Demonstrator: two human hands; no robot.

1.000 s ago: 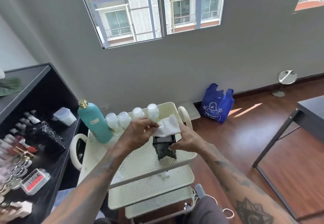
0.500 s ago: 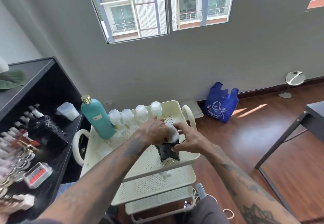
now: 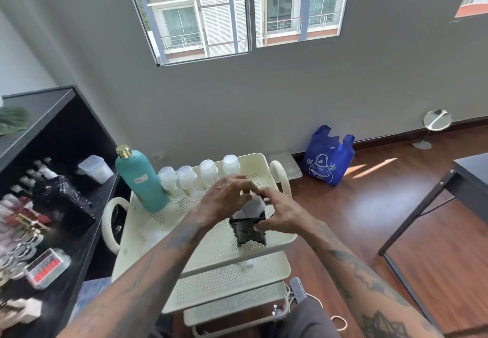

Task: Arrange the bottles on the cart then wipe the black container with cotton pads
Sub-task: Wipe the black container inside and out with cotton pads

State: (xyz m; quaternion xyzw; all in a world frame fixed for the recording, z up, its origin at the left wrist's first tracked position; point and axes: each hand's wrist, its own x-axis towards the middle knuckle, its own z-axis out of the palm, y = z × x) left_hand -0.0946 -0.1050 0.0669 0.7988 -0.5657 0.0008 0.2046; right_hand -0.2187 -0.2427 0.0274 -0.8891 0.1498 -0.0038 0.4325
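A small black container (image 3: 248, 232) stands upright on the top tray of a cream cart (image 3: 200, 253). White cotton pads (image 3: 252, 207) stick out of its open top. My left hand (image 3: 224, 200) pinches the pads from above. My right hand (image 3: 277, 214) grips the container's right side. Along the tray's far edge stand a tall teal bottle (image 3: 142, 181) with a gold cap and several small clear bottles (image 3: 187, 179) with white caps, in a row.
A black shelf unit (image 3: 66, 232) with cosmetics, a clear tub (image 3: 95, 170) and a dark box stands at the left. A blue bag (image 3: 328, 155) and a round mirror (image 3: 435, 122) sit by the wall. A dark table (image 3: 449, 200) is at the right. The cart has two lower trays.
The white pads were spread above the container; both hands have since pushed them down into its open top. The camera view shifted slightly.
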